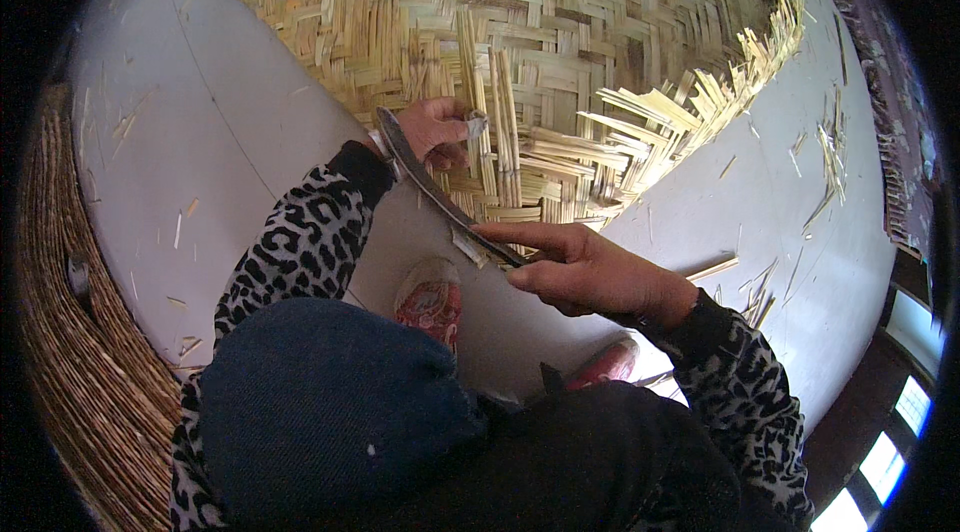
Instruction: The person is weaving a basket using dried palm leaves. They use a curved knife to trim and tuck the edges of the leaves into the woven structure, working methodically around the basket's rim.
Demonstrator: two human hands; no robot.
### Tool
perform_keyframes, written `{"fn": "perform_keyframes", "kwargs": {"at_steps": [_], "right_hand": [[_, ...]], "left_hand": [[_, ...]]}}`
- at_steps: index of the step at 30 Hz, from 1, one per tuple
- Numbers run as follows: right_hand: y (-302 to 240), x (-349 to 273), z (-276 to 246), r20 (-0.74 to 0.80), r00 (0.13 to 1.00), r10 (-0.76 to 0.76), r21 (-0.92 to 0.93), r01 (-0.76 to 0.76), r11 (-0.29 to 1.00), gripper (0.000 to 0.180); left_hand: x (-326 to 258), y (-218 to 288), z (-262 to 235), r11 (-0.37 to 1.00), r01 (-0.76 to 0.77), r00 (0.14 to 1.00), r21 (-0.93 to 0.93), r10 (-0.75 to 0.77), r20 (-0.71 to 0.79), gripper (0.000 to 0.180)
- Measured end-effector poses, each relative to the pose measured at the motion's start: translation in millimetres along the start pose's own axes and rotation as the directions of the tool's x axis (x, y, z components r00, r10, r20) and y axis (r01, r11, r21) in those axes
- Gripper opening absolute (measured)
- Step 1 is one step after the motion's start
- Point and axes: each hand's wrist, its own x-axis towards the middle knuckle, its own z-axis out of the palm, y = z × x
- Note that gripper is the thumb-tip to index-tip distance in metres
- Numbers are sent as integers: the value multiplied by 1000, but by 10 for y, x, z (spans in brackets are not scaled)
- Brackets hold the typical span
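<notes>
A large mat (560, 42) of pale, split bamboo-like strips, woven crosswise, lies on the floor. My left hand (432, 132) is at its near left edge, fingers curled against the upright strip ends (505, 132). One fingertip has a whitish wrap. How firmly it grips the strips is partly hidden. My right hand (590, 272) is closed around the near end of a long, dark, curved blade (428, 185), index finger stretched along it. The blade's far end reaches up to my left wrist and lies across it in this view. Loose strip ends stick out along the mat's right edge (690, 117).
A brown, ridged bundle (75, 332) stands along the left. Cut scraps (830, 157) are scattered over the pale floor (230, 112). My red patterned shoes (430, 304) are just below the mat. A fringed dark cloth (870, 62) runs along the right side.
</notes>
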Motion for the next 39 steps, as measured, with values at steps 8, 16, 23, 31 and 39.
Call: {"fn": "perform_keyframes", "kwargs": {"at_steps": [8,16,23,31,39], "right_hand": [[66,107,-3,64,982,-178,-158,186,970,58],[299,199,-36,2,979,-205,-200,201,959,57],[222,126,-86,-99,983,-155,-153,139,979,57],[263,211,-170,-206,972,-111,-126,86,988,56],[61,344,-427,-223,972,-73,56,88,995,61]], "left_hand": [[8,-51,-19,985,11,998,172,-22,64,39],[29,-145,-98,1000,-8,987,19,5,158,37],[19,-249,-73,976,-159,987,151,160,3,34],[40,-181,249,975,-18,903,220,111,-416,34],[32,-330,253,977,-121,903,176,182,-390,25]]}}
